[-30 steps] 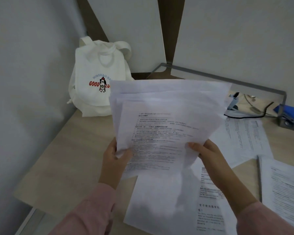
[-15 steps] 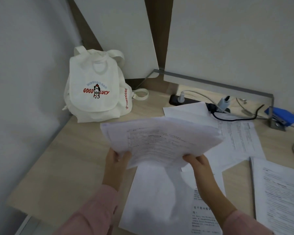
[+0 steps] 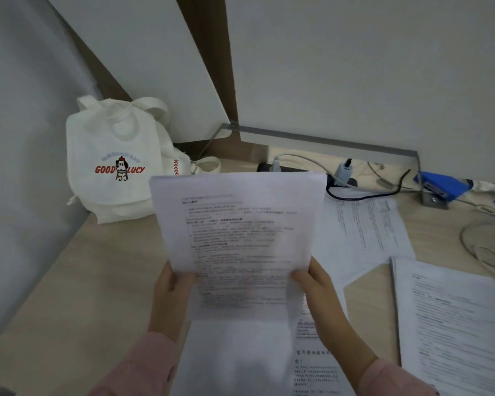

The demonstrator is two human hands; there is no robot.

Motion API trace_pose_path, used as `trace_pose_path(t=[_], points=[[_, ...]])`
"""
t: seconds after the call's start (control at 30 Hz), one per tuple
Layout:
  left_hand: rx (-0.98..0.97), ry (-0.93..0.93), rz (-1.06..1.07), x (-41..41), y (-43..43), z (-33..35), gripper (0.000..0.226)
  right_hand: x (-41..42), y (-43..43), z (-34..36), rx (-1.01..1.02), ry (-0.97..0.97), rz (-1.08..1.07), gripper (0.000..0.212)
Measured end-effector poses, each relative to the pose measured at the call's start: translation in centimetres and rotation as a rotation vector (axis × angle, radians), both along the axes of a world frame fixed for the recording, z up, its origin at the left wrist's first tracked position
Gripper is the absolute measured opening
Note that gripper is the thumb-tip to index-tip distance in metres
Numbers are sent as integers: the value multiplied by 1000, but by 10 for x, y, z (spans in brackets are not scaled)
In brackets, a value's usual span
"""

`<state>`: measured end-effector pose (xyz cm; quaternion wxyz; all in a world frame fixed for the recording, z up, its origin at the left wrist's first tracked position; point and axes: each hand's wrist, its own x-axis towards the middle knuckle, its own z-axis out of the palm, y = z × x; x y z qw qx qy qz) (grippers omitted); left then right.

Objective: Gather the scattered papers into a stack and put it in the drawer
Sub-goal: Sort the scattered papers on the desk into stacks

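Observation:
I hold a stack of printed papers upright above the desk, its edges roughly lined up. My left hand grips its lower left edge and my right hand grips its lower right edge. Loose sheets still lie on the wooden desk: one sheet right under the stack, one sheet to the right behind it, and a thicker sheaf at the far right. No drawer is in view.
A white drawstring backpack stands in the back left corner against the wall. A black power strip with plugs and cables runs along the back edge. A blue device and coiled white cable lie at the back right.
The stack was tipped down and fanned out flat half a second ago; now it stands upright again with its sheets squared into a narrower pile. Both hands kept their grip.

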<state>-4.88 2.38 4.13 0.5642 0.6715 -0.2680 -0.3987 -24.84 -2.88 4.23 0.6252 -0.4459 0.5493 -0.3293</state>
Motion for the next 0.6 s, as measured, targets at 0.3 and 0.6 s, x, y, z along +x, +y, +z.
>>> trace_pose_path(t=[0.3,0.6], points=[[195,-8,-384,-134,-35,-13,14,-155,-2,-25,111,224,-309,13],[370,3,-698,-284,-43,-60,19,-307,28,-42,202,434,-507,11]])
